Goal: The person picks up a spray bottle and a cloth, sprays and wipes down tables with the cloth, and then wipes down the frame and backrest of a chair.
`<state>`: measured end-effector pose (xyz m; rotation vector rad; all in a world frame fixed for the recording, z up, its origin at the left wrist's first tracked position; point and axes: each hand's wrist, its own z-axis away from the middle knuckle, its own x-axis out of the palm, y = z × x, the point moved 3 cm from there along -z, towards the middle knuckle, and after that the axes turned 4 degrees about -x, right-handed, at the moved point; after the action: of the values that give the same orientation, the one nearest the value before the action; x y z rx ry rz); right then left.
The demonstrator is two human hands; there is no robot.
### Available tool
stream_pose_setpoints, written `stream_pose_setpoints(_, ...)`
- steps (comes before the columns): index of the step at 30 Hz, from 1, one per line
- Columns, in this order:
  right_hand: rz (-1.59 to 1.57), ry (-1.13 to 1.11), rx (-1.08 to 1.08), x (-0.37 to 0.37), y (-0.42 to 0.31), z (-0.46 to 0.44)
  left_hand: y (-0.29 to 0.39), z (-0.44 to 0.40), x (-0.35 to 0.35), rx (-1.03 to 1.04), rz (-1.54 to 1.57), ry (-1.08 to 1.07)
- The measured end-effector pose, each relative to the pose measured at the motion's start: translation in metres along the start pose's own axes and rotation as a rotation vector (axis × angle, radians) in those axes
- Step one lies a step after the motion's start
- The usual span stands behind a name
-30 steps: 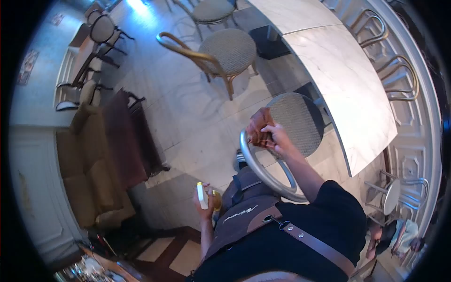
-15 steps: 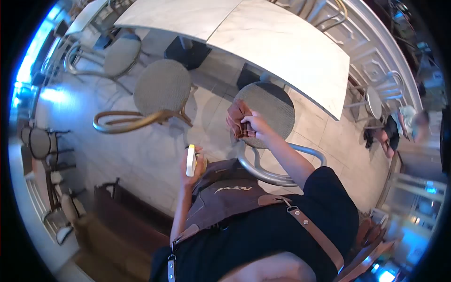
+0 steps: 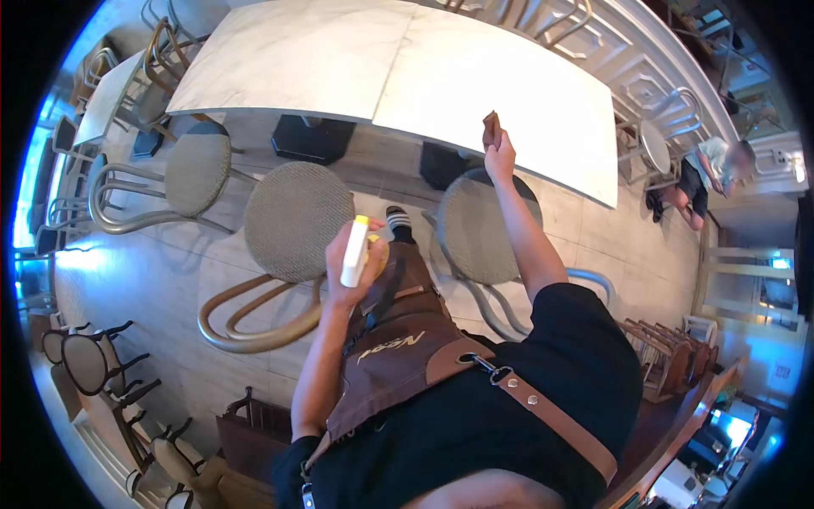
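My left hand is wrapped round a spray bottle with a white and yellow head; the bottle's body is mostly hidden below. It is held in front of my apron, near a round woven chair seat. My right hand grips a folded brown cloth at the near edge of the white marble-look table. I cannot tell whether the cloth touches the tabletop. Under my right forearm is a second chair's round grey seat.
More chairs stand at the left, such as one with a curved metal back. Dark-framed chairs lie at lower left. A seated person is at the right, near a small round-seated chair. Black table bases stand below the tabletop.
My right hand has moved with the cloth from the chair seat up to the table's edge. The spray bottle stays in my left hand. My view has shifted, and a foot now shows between the chairs.
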<state>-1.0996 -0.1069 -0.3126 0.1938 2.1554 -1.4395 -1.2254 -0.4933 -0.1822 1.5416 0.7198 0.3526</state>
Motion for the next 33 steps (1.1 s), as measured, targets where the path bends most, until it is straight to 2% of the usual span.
stream_pose_setpoints(1,0.254,0.076,-0.278,0.024,0.005,-0.014,0.003,-0.017,0.001,0.023,0.034,0.027)
stream_pose_setpoints(2,0.305,-0.117,-0.180,0.046,0.001,-0.022,0.008,-0.035,-0.001,0.067,-0.005,0.047)
stream_pose_setpoints(3,0.184,-0.222,-0.355,0.071,-0.005,-0.024,0.012,-0.053,-0.004,0.110,-0.043,0.068)
stream_pose_setpoints(4,0.108,-0.389,-0.479,0.117,0.029,-0.028,0.010,-0.069,-0.004,0.004,0.007,0.116)
stream_pose_setpoints(6,0.536,-0.533,-0.727,0.154,-0.005,0.000,-0.006,-0.097,-0.006,-0.087,-0.022,0.156)
stream_pose_setpoints(8,0.421,-0.792,-0.734,0.178,-0.029,0.001,-0.023,-0.119,-0.003,-0.182,0.006,0.166)
stream_pose_setpoints(10,0.323,-0.907,-0.717,0.183,-0.025,-0.016,-0.043,-0.134,-0.004,-0.232,-0.085,0.212)
stream_pose_setpoints(12,0.404,-0.884,-0.808,0.181,0.001,-0.055,-0.052,-0.144,-0.006,-0.325,-0.081,0.195)
stream_pose_setpoints(13,0.510,-0.809,-0.762,0.177,0.017,-0.084,-0.056,-0.148,-0.008,-0.394,-0.076,0.195)
stream_pose_setpoints(14,0.633,-0.718,-0.637,0.174,0.028,-0.113,-0.060,-0.151,-0.011,-0.358,-0.161,0.181)
stream_pose_setpoints(16,0.683,-0.480,-0.431,0.172,0.066,-0.165,-0.072,-0.153,-0.012,-0.455,-0.123,0.199)
stream_pose_setpoints(17,0.633,-0.441,-0.375,0.174,0.068,-0.181,-0.078,-0.154,-0.012,-0.529,-0.082,0.224)
stream_pose_setpoints(19,0.694,-0.398,-0.356,0.194,0.047,-0.171,-0.086,-0.164,-0.013,-0.546,-0.061,0.223)
stream_pose_setpoints(21,0.634,-0.516,-0.512,0.216,0.028,-0.126,-0.088,-0.174,-0.014,-0.558,-0.075,0.255)
stream_pose_setpoints(22,0.475,-0.598,-0.536,0.224,0.015,-0.094,-0.088,-0.183,-0.016,-0.555,-0.075,0.258)
stream_pose_setpoints(23,0.475,-0.786,-0.587,0.227,-0.004,-0.067,-0.087,-0.192,-0.018,-0.538,-0.097,0.270)
stream_pose_setpoints(24,0.393,-0.858,-0.601,0.220,-0.025,-0.053,-0.085,-0.197,-0.020,-0.523,-0.122,0.284)
stream_pose_setpoints(27,0.422,-0.907,-0.687,0.222,0.006,-0.082,-0.079,-0.210,-0.026,-0.493,-0.040,0.377)
stream_pose_setpoints(28,0.427,-0.716,-0.742,0.219,0.014,-0.110,-0.079,-0.212,-0.031,-0.423,-0.070,0.378)
stream_pose_setpoints(29,0.504,-0.702,-0.617,0.217,0.012,-0.142,-0.079,-0.213,-0.035,-0.415,-0.070,0.384)
stream_pose_setpoints(31,0.558,-0.525,-0.442,0.215,0.012,-0.185,-0.079,-0.216,-0.042,-0.375,-0.082,0.399)
stream_pose_setpoints(33,0.604,-0.423,-0.430,0.225,0.002,-0.173,-0.082,-0.210,-0.044,-0.373,-0.026,0.410)
